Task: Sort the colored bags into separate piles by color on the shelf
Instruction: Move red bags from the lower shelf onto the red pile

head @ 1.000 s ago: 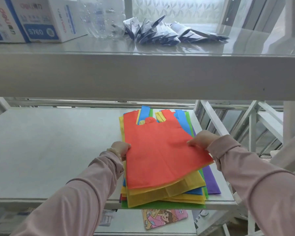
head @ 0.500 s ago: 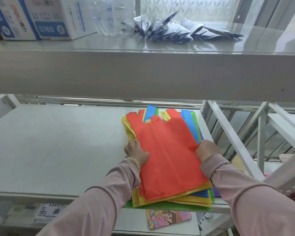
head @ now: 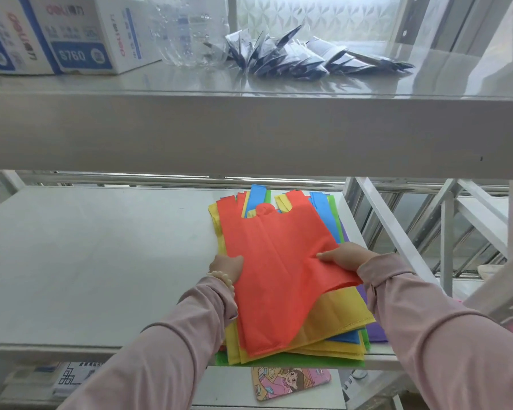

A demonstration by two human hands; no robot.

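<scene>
A mixed stack of flat bags lies at the right end of the middle shelf (head: 86,261). On top is a red bag (head: 279,276); below it show yellow bags (head: 338,318), blue ones (head: 323,211), green (head: 279,363) and purple (head: 376,332). My left hand (head: 227,266) grips the red bag's left edge, fingers hidden under it. My right hand (head: 342,255) pinches its right edge, thumb on top, and that near right corner is lifted and creased off the yellow bag.
The upper shelf (head: 249,128) hangs low over the stack and carries white and blue boxes (head: 57,34), a clear bottle (head: 190,34) and dark folded packets (head: 308,57). White frame bars (head: 397,232) stand to the right. A cartoon booklet (head: 290,383) lies on the lower shelf.
Both hands squared the stack, then my right hand moved onto the red bag and lifted its near right corner. My left hand slid to the red bag's left edge.
</scene>
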